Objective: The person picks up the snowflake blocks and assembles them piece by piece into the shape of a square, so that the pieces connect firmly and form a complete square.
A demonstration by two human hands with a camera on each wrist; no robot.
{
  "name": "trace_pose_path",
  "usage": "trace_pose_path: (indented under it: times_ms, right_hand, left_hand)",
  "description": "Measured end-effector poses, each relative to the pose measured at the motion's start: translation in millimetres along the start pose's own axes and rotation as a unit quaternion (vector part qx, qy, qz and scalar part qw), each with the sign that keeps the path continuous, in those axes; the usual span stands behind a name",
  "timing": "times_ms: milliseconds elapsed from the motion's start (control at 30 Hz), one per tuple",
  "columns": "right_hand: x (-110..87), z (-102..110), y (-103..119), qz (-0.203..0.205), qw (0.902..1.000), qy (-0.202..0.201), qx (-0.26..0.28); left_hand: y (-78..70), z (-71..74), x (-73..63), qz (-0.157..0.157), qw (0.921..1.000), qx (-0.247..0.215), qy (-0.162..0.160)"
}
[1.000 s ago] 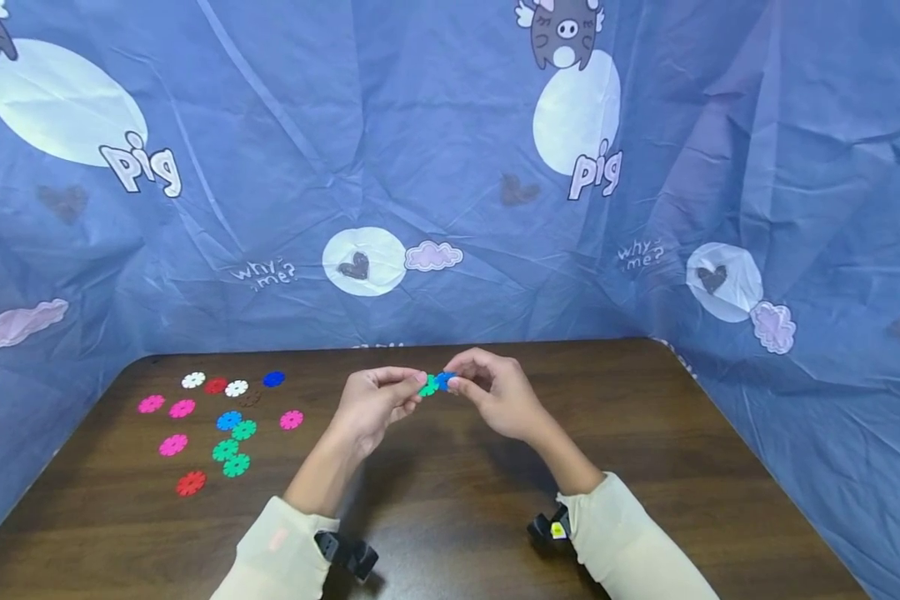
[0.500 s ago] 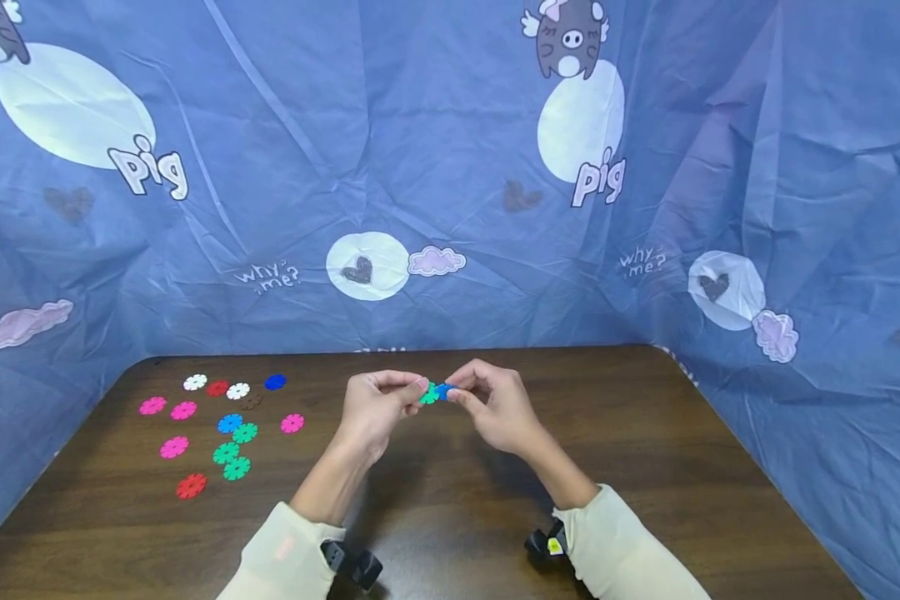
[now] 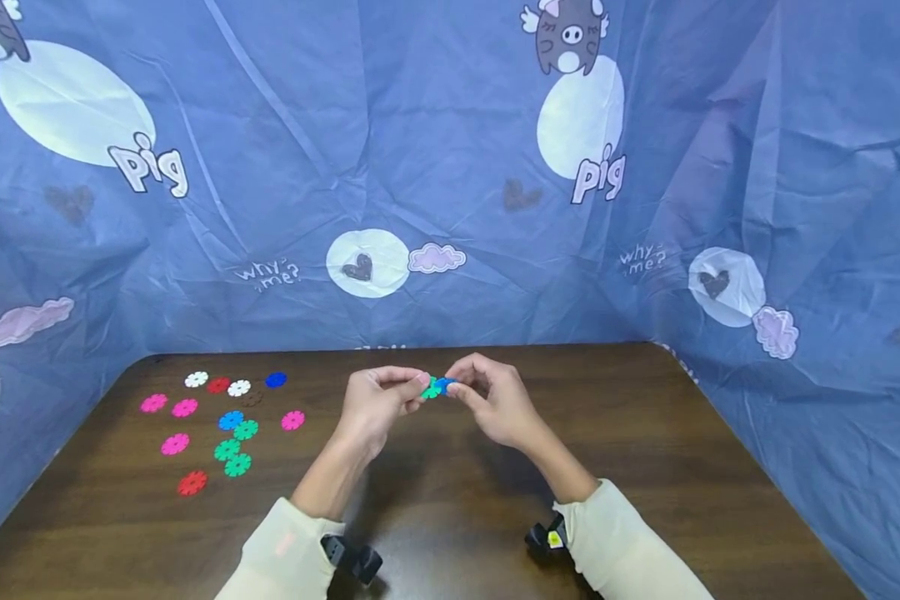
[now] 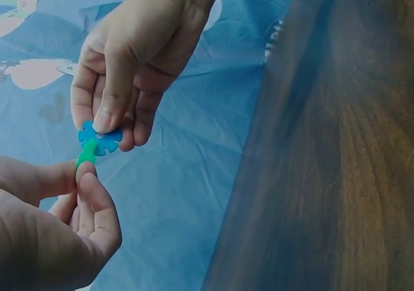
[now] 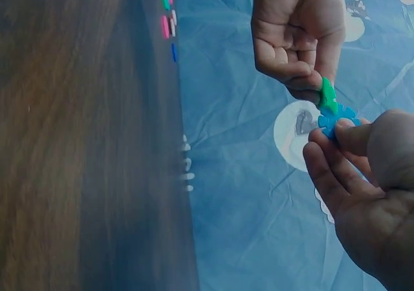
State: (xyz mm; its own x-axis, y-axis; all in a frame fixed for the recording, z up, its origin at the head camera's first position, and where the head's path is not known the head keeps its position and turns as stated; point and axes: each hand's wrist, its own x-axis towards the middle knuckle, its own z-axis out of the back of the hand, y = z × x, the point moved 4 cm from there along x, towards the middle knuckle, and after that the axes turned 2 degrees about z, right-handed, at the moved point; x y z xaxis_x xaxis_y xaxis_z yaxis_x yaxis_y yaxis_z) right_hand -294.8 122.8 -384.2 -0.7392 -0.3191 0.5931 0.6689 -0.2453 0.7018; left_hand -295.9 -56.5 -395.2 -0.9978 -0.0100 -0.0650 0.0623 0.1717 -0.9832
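Note:
Between thumb and fingers my left hand [image 3: 371,408] pinches a green notched disc [image 3: 431,388], held up above the table. My right hand [image 3: 498,404] pinches a blue notched disc [image 4: 100,139] in the same way. The two discs meet edge to edge at an angle, the green one seen nearly side-on in the right wrist view, where its rim crosses the edge of the blue disc. How deep the notches sit in each other I cannot tell. Fingertips cover part of both discs.
On the left of the brown table [image 3: 450,517] lie several loose notched discs, among them a pink disc [image 3: 293,420], a red disc [image 3: 192,482], a white disc [image 3: 197,379] and a dark blue disc [image 3: 276,379]. A blue printed cloth [image 3: 450,192] hangs behind and around the table.
Both hands stay in nearly the same place with the discs pinched. The blue disc has turned slightly between the fingers, and the head view has shifted a little.

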Motion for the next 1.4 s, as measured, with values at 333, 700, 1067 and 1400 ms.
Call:
trace_pose_path:
  times_ms: [333,700,1067,1400]
  right_hand:
    - [2.7,5.4,-3.5,0.012,0.9997,0.020,-0.012]
    - [1.8,4.0,-3.0,0.004,0.9998,0.020,-0.007]
    - [2.3,3.5,-2.2,0.009,0.9997,0.024,-0.002]
    - [2.0,3.9,2.1,0.011,0.9993,0.033,-0.008]
  left_hand:
    - [-6.9,14.3,7.8,-0.045,0.9908,0.110,0.064]
    - [-20.7,95.3,26.6,-0.156,0.8834,0.435,0.079]
    - [-2.3,167.7,28.7,-0.093,0.8484,0.510,0.106]
    - [10.2,186.3,31.3,-0.066,0.8500,0.515,0.088]
